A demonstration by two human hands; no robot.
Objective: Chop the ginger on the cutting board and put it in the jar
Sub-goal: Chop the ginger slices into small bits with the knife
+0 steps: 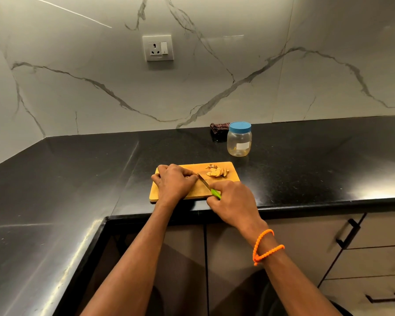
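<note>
A wooden cutting board [234,176] lies near the front edge of the black counter. Several ginger slices [216,172] are piled on its far right part. My left hand [175,181] lies curled on the board's left half, fingertips against the knife blade; whatever ginger it holds down is hidden under the fingers. My right hand [234,202] grips the green handle of a small knife [204,180], whose blade points up-left toward the left fingertips. A clear plastic jar [239,142] with a blue lid on stands behind the board, to the right.
A dark crumpled cloth [219,128] lies by the wall behind the jar. The black counter [78,169] runs in an L round the left corner. A wall socket [157,48] sits on the marble backsplash. Cabinet drawers with black handles [349,233] are below right.
</note>
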